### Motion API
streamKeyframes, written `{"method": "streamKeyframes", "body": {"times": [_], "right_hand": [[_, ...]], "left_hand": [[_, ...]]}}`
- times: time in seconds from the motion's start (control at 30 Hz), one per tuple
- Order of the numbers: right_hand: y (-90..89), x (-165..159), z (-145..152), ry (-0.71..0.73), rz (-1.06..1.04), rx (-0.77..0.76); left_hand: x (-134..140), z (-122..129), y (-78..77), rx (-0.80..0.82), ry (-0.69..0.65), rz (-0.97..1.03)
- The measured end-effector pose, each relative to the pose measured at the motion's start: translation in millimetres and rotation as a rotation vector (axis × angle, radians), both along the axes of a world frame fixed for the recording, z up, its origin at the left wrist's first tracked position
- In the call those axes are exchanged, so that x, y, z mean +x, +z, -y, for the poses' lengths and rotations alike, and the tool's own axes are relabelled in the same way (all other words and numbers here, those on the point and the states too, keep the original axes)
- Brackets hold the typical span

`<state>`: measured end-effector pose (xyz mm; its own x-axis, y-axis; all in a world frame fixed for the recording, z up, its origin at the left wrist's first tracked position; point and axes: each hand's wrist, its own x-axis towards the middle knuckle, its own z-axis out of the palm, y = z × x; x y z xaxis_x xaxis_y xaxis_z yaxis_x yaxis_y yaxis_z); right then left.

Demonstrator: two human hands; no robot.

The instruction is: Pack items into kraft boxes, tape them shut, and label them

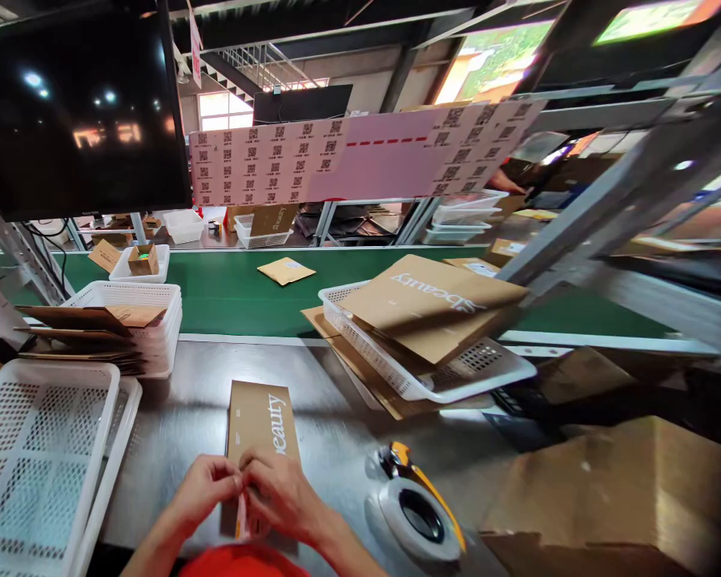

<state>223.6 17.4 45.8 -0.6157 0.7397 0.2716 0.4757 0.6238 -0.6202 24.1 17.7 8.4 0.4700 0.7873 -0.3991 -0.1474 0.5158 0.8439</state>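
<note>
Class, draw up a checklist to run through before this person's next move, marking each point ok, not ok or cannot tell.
1. Box rests on the bench: ok.
2. Left hand and right hand both at the box: ok, close together over its near part.
3. Box lettering fully uncovered: not ok, the right hand hides its start.
4. Anything pinched between the fingertips identified: cannot tell, the fingers hide it.
5. Tape clear of the box: ok, it sits apart, to the right.
6. Nearest basket clear of the box: ok, bench shows between them.
</note>
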Motion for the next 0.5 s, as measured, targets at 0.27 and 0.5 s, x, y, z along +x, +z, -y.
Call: {"method": "streamKeyframes", "body": {"times": [0.27,0.5], "right_hand": [[19.8,0,21,0.118,-0.061,0.198],[20.4,-4,7,-0.478,-0.539,0.047]], "left_hand": [[10,12,6.9,-0.290,0.088,0.031],[-42,10,-116.7,-0.207,0.079,-0.554]]}}
